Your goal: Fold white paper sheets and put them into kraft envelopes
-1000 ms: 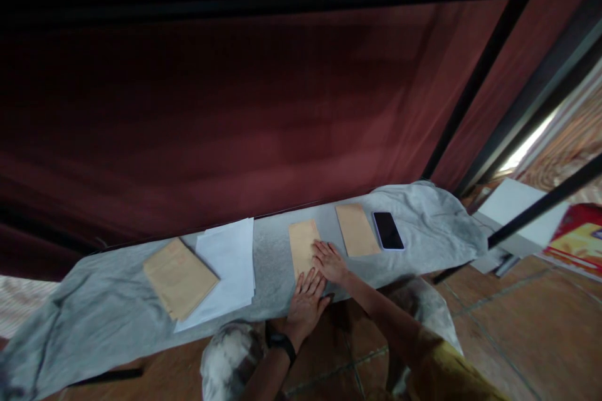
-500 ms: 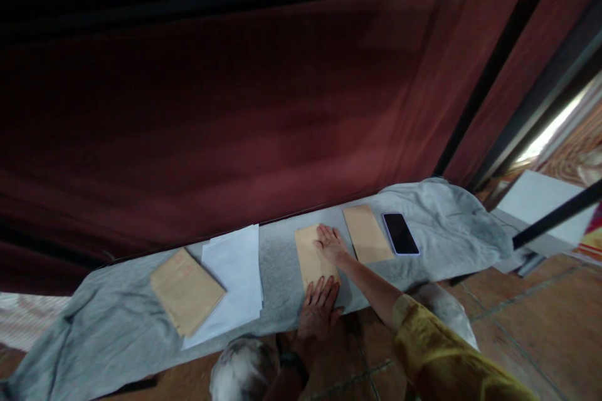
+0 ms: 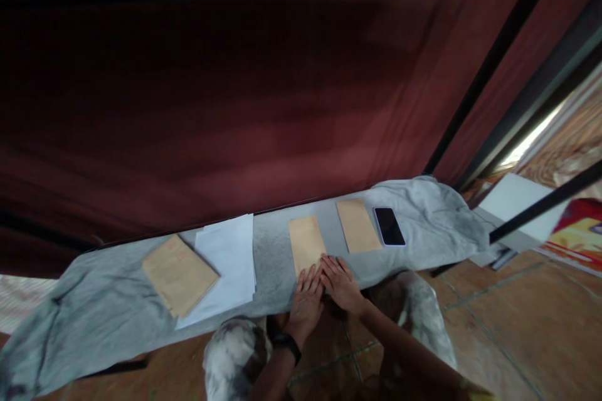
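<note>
A brown paper envelope (image 3: 305, 239) lies flat on the grey cloth in front of me. My left hand (image 3: 306, 304) rests on its near end, fingers stretched out, with a dark band on the wrist. Beside it my right hand (image 3: 339, 282) lies flat, its fingertips on the envelope's near right corner and close to the left fingers. Neither hand grips anything. To the right is a second brown envelope (image 3: 359, 227), apart from my hands. The near edge of the middle envelope is hidden under my fingers.
Left of my hands, brown envelopes (image 3: 179, 276) overlap a stack of white paper (image 3: 230, 257). A phone (image 3: 390, 226) lies at the right. The grey cloth (image 3: 103, 301) covers a long, narrow bench against a dark red panel (image 3: 263, 125). Dark bars (image 3: 489, 75) stand at the right.
My right hand has slid from the upper part of the middle envelope down to its near end, beside my left hand. The view has shifted slightly.
</note>
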### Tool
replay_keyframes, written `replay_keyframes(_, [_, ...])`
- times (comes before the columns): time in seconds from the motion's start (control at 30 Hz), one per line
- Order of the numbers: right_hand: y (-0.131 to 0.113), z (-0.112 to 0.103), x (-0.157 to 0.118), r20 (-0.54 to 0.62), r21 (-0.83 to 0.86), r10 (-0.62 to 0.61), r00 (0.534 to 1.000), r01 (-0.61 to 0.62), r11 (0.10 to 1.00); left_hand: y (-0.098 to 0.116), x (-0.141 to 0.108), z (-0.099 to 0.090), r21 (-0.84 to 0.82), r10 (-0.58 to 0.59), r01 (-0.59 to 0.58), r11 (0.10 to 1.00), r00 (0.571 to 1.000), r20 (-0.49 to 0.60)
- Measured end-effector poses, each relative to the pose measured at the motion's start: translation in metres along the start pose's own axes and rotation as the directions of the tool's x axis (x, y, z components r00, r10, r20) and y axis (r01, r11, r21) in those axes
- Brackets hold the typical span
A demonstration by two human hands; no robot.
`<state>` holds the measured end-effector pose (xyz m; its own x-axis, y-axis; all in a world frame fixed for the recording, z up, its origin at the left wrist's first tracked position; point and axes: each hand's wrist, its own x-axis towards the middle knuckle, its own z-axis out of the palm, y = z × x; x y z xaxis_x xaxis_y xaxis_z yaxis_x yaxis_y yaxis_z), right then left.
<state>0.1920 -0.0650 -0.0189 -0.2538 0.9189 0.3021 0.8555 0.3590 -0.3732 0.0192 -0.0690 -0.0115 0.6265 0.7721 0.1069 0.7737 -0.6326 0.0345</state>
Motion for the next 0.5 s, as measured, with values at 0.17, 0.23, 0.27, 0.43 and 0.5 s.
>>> replay_keyframes(0.17, [-0.019, 0.001, -0.037, -0.037, -0.053, -0.060, 0.998, 0.058, 0.997, 0.003, -0.004, -0.002, 0.014, -0.008, 0.008, 1.000, 1.000, 0.014])
replay_keyframes(0.23, [-0.026, 0.003, -0.042, -0.046, -0.091, -0.088, 0.995, 0.084, 0.992, 0.005, -0.003, -0.001, 0.012, -0.013, 0.013, 1.000, 1.000, -0.005])
replay_keyframes(0.27, [-0.030, 0.005, -0.043, -0.050, -0.106, -0.102, 0.994, 0.096, 0.990, 0.005, -0.002, 0.000, 0.001, -0.023, 0.023, 1.000, 0.999, -0.024])
replay_keyframes(0.43, [-0.055, 0.021, -0.045, -0.065, -0.139, -0.217, 0.974, 0.207, 0.969, 0.008, 0.003, 0.006, -0.118, -0.114, 0.103, 0.988, 0.989, -0.093])
replay_keyframes(0.5, [-0.066, 0.019, -0.047, -0.054, -0.119, -0.254, 0.966, 0.246, 0.962, 0.011, -0.002, 0.007, -0.151, -0.133, 0.118, 0.981, 0.987, -0.091])
